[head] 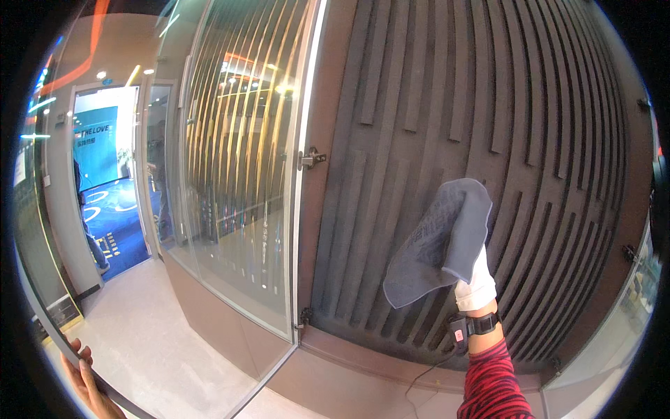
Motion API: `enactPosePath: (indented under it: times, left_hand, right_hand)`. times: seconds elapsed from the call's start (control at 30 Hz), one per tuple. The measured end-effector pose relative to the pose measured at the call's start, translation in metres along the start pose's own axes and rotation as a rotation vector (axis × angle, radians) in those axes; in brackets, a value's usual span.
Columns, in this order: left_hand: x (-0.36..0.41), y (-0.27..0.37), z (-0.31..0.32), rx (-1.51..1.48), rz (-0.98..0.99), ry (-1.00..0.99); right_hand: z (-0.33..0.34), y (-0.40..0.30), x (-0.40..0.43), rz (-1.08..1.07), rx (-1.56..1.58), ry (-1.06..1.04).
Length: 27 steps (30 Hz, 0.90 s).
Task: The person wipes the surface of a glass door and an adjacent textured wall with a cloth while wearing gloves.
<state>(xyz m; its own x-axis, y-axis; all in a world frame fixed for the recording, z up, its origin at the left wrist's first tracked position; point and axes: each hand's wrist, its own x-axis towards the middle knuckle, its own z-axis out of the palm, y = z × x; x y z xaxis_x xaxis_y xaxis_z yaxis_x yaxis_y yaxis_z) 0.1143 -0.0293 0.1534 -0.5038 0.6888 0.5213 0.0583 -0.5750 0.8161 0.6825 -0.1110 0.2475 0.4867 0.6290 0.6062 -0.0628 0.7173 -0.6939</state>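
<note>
My right hand (475, 290) wears a white glove and holds a grey cloth (426, 246) with pale edging. The cloth hangs in front of a dark vertically grooved panel (384, 173) inside a cabinet and appears to rest on it. It covers most of my fingers. At the lower left, my bare left hand (89, 379) grips the framed edge of an open glass door (246, 335), fingers around the frame. A metal hinge (312, 158) is fixed to the cabinet's brown side panel.
Behind the glass stand several upright billiard cues (264, 209). A thin cable (426, 374) trails from the black device (460, 332) on my right wrist. A brown ledge (366, 353) runs below the panel. Beyond a doorway (107, 183), a person (94, 246) is partly visible.
</note>
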Motion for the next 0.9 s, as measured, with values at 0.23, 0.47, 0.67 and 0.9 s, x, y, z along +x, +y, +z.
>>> enactPosePath:
  times: [0.23,0.47,0.67,0.9]
  left_hand:
    - [0.029,-0.036,-0.01,0.036,0.053,0.024]
    - [0.063,-0.061,-0.026,0.18,0.027,0.141]
    - [0.001,-0.045,0.026,0.125,0.441,0.178]
    - [-0.119,-0.044,0.178,0.28,0.623,-0.769]
  right_hand:
    - [0.002,0.009,0.028,-0.007,-0.064,-0.034]
    - [-0.013,0.032,0.036,-0.041,-0.09,-0.062]
    - [-0.001,0.04,0.024,-0.172,-0.475,-0.106]
    - [0.033,0.036,0.01,-0.731,-1.238,-0.344]
